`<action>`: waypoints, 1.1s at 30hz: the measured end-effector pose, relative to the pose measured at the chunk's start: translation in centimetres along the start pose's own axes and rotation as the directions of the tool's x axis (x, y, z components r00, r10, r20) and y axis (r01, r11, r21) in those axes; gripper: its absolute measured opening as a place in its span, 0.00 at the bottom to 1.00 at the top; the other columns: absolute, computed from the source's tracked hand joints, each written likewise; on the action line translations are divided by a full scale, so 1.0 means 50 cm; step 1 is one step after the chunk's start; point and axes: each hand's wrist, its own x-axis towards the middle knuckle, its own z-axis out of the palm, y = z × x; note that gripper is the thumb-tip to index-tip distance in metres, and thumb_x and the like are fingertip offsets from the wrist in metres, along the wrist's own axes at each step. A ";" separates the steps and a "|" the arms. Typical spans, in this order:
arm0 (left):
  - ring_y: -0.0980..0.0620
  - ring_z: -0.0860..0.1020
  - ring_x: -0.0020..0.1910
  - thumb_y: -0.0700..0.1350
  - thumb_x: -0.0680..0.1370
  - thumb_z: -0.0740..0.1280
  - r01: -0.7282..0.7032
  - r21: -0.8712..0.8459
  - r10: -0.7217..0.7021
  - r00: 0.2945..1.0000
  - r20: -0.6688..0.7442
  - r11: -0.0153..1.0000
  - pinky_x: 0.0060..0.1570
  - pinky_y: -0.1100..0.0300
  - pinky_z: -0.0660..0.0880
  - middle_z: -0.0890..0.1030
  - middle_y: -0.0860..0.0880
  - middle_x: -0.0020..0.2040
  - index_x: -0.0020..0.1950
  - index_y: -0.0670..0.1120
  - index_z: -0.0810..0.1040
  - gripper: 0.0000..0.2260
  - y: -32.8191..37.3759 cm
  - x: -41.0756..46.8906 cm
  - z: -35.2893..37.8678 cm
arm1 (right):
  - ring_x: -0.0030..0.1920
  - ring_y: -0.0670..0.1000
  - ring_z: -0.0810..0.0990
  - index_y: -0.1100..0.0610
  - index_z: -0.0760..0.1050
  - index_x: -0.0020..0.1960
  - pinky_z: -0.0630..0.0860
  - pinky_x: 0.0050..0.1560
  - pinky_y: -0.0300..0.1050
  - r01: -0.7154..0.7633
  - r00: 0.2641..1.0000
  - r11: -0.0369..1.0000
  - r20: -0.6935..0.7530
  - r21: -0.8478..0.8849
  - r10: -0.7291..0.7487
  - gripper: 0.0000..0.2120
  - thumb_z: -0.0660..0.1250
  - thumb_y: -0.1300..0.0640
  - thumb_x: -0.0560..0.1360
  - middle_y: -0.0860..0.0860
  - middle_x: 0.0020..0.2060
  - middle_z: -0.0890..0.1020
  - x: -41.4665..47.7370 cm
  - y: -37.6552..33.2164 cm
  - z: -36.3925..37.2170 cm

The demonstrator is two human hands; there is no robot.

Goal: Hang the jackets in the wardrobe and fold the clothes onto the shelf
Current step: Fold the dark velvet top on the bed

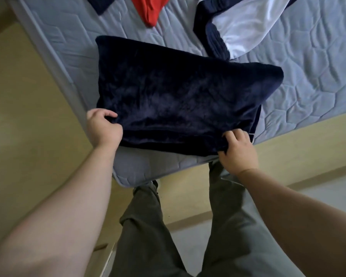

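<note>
Folding was in hand: the navy fleece (180, 92) lay at the mattress's (308, 62) near corner, left hand (104, 126) and right hand (238, 150) each pinching a near corner. Next, probably another fold or a lift, edges kept aligned.

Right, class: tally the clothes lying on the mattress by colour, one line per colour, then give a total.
Dark navy plush folded garment, gripped by both hands: 1
Red garment: 1
White-and-navy shiny jacket: 1
Navy garment at the top edge, mostly out of view: 1
Total: 4
</note>
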 end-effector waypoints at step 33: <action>0.40 0.42 0.80 0.48 0.73 0.67 -0.706 0.706 0.586 0.596 0.549 0.057 0.74 0.32 0.50 0.40 0.44 0.81 0.81 0.45 0.38 0.46 0.271 -0.012 0.248 | 0.46 0.49 0.87 0.53 0.78 0.57 0.83 0.45 0.45 -0.494 0.849 0.202 0.419 0.846 0.321 0.22 0.80 0.61 0.65 0.47 0.46 0.87 0.221 0.144 -0.112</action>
